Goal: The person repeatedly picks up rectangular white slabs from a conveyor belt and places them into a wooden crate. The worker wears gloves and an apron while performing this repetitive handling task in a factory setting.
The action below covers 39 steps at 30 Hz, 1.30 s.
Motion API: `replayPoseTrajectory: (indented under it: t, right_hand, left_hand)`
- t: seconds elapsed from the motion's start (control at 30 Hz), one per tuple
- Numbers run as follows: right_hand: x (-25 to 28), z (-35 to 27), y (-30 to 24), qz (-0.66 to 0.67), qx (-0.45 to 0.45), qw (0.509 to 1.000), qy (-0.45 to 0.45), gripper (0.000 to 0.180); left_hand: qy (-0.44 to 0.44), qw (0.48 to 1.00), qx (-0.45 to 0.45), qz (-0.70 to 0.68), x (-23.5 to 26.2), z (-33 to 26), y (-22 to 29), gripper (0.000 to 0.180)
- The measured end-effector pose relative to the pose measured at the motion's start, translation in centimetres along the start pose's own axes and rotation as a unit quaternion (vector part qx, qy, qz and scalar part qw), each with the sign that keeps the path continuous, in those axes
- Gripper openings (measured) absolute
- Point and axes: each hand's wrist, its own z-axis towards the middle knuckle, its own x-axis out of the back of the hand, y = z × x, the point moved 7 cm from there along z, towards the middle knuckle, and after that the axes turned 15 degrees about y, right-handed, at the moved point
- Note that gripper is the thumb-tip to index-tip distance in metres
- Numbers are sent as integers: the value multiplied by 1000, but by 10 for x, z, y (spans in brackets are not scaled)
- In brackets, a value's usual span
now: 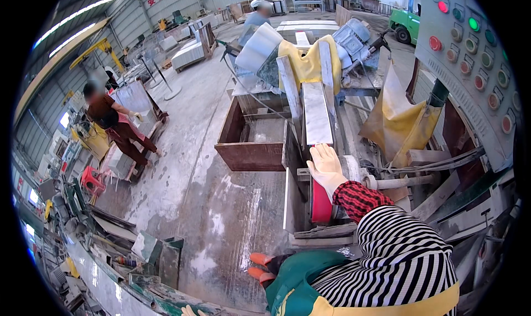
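Note:
A long pale stone strip point(318, 117) with grey veining lies on a narrow feed track between two worn boards. Against its near end rests my right hand point(325, 166), in a cream glove, fingers stretched out flat and not wrapped round it. Below that hand is a red belt or roller point(321, 202). The strip's far end runs under a yellow cloth flap point(301, 61) on the machine, so it is hidden there. Only the gloved fingertips of my left hand point(192, 311) show at the bottom edge, apart, beside pale stone pieces; nothing is visible in them.
A control panel point(470, 56) with lit buttons stands at right, near a yellow cloth point(406, 117). Left of the track sits a brown open box point(249, 156). Electric motors point(352, 36) flank the machine. One co-worker point(110, 114) stands left, another point(258, 14) behind the machine.

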Motion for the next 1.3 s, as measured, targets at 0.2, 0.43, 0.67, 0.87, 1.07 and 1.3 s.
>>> replayPoseTrajectory:
  t: [0.2,0.43,0.67,0.87,1.07,1.3]
  right_hand:
    - [10,1,-10,21,8,1000,17,37]
    - [20,-2,-11,34,6,999,25,36]
    - [25,-6,-19,30,18,999,30,38]
    - [2,12,-6,-7,-46,979,-199,32]
    - [-16,55,17,-115,-110,977,-145,48]
    - [-33,31,18,-142,-210,947,-196,70]
  left_hand:
    - [14,1000,-3,-2,2,-3,-1,41]
    - [14,1000,-9,-2,-1,-2,1,41]
    - [19,1000,-9,-4,3,-2,4,41]
    - [18,1000,-10,-6,3,-2,0,40]
    - [22,1000,-7,-16,3,-2,0,40]
    - [31,999,-8,-20,4,-2,1,41]
